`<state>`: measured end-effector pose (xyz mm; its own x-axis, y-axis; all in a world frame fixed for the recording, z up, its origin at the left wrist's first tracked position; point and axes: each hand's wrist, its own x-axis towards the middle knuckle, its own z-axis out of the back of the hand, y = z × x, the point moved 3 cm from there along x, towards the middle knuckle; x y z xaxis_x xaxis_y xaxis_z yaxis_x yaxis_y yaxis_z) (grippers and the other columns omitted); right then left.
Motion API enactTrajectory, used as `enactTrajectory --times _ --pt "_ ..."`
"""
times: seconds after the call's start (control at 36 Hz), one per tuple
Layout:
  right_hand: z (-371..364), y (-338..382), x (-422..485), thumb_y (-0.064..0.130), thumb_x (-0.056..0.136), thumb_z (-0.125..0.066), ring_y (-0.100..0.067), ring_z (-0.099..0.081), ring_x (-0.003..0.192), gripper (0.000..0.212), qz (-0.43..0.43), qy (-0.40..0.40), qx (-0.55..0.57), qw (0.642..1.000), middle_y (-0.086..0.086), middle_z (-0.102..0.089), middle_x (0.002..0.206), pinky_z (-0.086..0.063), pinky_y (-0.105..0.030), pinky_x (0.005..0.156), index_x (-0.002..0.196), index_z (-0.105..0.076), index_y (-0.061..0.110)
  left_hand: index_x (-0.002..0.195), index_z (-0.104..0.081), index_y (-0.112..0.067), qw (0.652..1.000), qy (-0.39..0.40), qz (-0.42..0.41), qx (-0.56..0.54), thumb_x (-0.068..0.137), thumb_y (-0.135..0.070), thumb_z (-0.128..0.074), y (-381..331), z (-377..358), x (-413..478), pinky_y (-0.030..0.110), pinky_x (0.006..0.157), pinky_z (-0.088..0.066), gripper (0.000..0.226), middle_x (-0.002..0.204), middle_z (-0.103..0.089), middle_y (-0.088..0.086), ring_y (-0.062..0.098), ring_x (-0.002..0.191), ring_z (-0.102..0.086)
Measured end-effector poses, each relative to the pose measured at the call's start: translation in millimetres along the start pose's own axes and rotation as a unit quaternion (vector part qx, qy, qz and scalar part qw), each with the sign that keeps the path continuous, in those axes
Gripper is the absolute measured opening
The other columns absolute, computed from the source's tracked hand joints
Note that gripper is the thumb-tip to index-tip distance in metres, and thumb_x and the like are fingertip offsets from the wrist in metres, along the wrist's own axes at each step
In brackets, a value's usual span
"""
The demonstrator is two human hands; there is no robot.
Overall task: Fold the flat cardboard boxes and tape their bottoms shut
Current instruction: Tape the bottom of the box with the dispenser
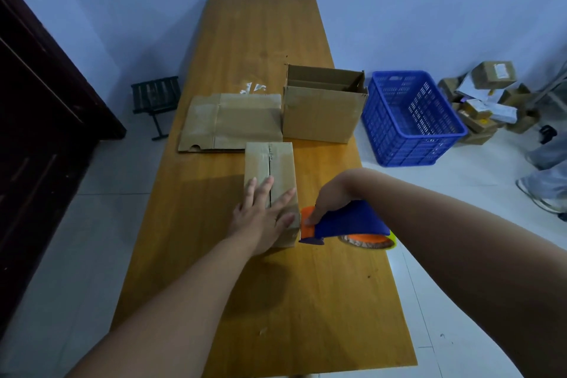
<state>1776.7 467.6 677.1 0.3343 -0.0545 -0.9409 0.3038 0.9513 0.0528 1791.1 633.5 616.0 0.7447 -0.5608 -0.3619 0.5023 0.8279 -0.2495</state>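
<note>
A small folded cardboard box [267, 163] lies on the wooden table [245, 301], its flap seam facing up. My left hand [264, 212] presses flat on its near end, fingers spread across the seam. My right hand [333, 196] grips a blue and orange tape dispenser [346, 222], whose front end touches the box's near right corner. Behind lie flat cardboard sheets [233, 123] and an open, upright box [322, 107].
A blue plastic crate [411, 120] stands on the floor right of the table. Several parcels [487, 101] are piled in the far right corner. Another person's legs [546, 175] show at the right edge. A dark cabinet [36, 132] and a small black stool [156, 101] stand to the left.
</note>
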Motion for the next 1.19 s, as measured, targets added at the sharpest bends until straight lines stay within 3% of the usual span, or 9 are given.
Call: enactTrajectory --times 0.17,0.36,0.44,0.53,0.67,0.86,0.97,1.11,1.19 --pt "-9.2 -4.0 13.4 0.064 0.082 -0.057 -0.025 -0.061 0.100 0.060 0.005 -0.008 0.009 1.000 -0.006 -0.064 0.111 -0.051 -0.037 0.084 0.123 -0.052 0.020 0.141 0.008 -0.056 1.000 -0.004 -0.005 0.011 0.095 -0.061 -0.016 -1.1 0.9 -1.3 0.054 0.112 -0.012 0.053 0.155 0.025 -0.007 0.025 0.139 0.030" --pt "-17.6 4.8 10.5 0.056 0.092 -0.047 -0.027 -0.056 0.107 0.055 0.017 -0.036 0.006 0.999 -0.007 -0.058 0.120 -0.045 -0.040 0.093 0.131 -0.046 0.017 0.143 0.007 -0.055 1.000 -0.006 -0.006 0.011 0.094 -0.062 -0.015 -1.6 1.2 -3.7 0.054 0.112 -0.011 0.054 0.155 0.025 -0.007 0.026 0.139 0.030" --pt "-23.2 4.4 8.7 0.053 0.094 -0.045 -0.029 -0.051 0.111 0.056 0.006 -0.105 -0.032 0.994 -0.009 -0.052 0.126 -0.041 -0.041 0.091 0.133 -0.044 0.013 0.142 0.007 -0.055 1.000 -0.007 -0.010 0.007 0.094 -0.062 -0.014 -0.6 1.4 -3.1 0.055 0.111 -0.011 0.053 0.155 0.025 -0.008 0.025 0.139 0.030" --pt "-39.6 -20.9 12.6 0.045 0.097 -0.041 -0.027 -0.054 0.103 0.047 -0.081 -0.226 -0.084 0.967 -0.009 -0.055 0.116 -0.044 -0.038 0.080 0.133 -0.046 0.014 0.141 0.007 -0.057 1.000 0.001 -0.007 -0.012 0.095 -0.061 -0.014 -0.3 0.6 -5.3 0.053 0.112 -0.010 0.051 0.154 0.026 -0.011 0.022 0.138 0.033" --pt "-71.3 -58.1 35.7 0.058 0.091 -0.042 -0.026 -0.059 0.091 0.050 -0.118 -0.317 0.058 0.939 -0.005 -0.053 0.099 -0.046 -0.035 0.068 0.123 -0.042 0.021 0.142 0.004 -0.058 1.000 -0.010 -0.010 -0.014 0.096 -0.059 -0.017 0.3 1.3 -3.5 0.053 0.113 -0.011 0.050 0.155 0.023 -0.011 0.021 0.139 0.031" --pt "-85.3 -45.2 48.2 0.045 0.099 -0.038 -0.031 -0.060 0.103 0.057 -0.097 -0.362 -0.053 0.926 -0.012 -0.039 0.135 -0.042 -0.034 0.064 0.146 -0.015 0.023 0.145 -0.010 -0.047 0.999 -0.019 0.028 0.017 0.093 -0.063 -0.025 -22.4 9.2 0.0 0.059 0.107 0.016 0.057 0.158 0.013 0.002 0.034 0.141 0.022" --pt "-94.8 -45.3 65.9 0.026 0.102 -0.030 -0.032 -0.060 0.104 0.054 -0.096 -0.362 -0.039 0.927 -0.015 -0.031 0.145 -0.043 -0.033 0.063 0.151 -0.007 0.024 0.146 -0.009 -0.037 0.997 -0.015 0.056 0.047 0.088 -0.066 -0.036 -34.9 6.5 3.4 0.056 0.113 0.012 0.070 0.157 0.015 0.012 0.043 0.139 0.022" --pt "-97.4 -49.1 77.7 0.031 0.102 -0.031 -0.031 -0.060 0.105 0.058 -0.077 -0.359 -0.028 0.930 -0.016 -0.022 0.152 -0.050 -0.034 0.066 0.151 -0.001 0.027 0.144 -0.008 -0.035 0.997 -0.019 0.071 0.036 0.086 -0.056 -0.045 -34.1 0.0 6.1 0.057 0.112 0.012 0.073 0.155 0.020 0.012 0.043 0.137 0.027" --pt "-96.5 -50.5 74.1 0.032 0.101 -0.036 -0.033 -0.049 0.119 0.062 -0.076 -0.373 -0.089 0.920 -0.014 -0.025 0.149 -0.047 -0.040 0.086 0.151 0.001 0.028 0.147 -0.002 -0.034 0.996 -0.019 0.085 0.034 0.087 -0.054 -0.045 -37.5 -3.7 6.2 0.056 0.111 0.016 0.076 0.154 0.024 0.012 0.041 0.136 0.031"
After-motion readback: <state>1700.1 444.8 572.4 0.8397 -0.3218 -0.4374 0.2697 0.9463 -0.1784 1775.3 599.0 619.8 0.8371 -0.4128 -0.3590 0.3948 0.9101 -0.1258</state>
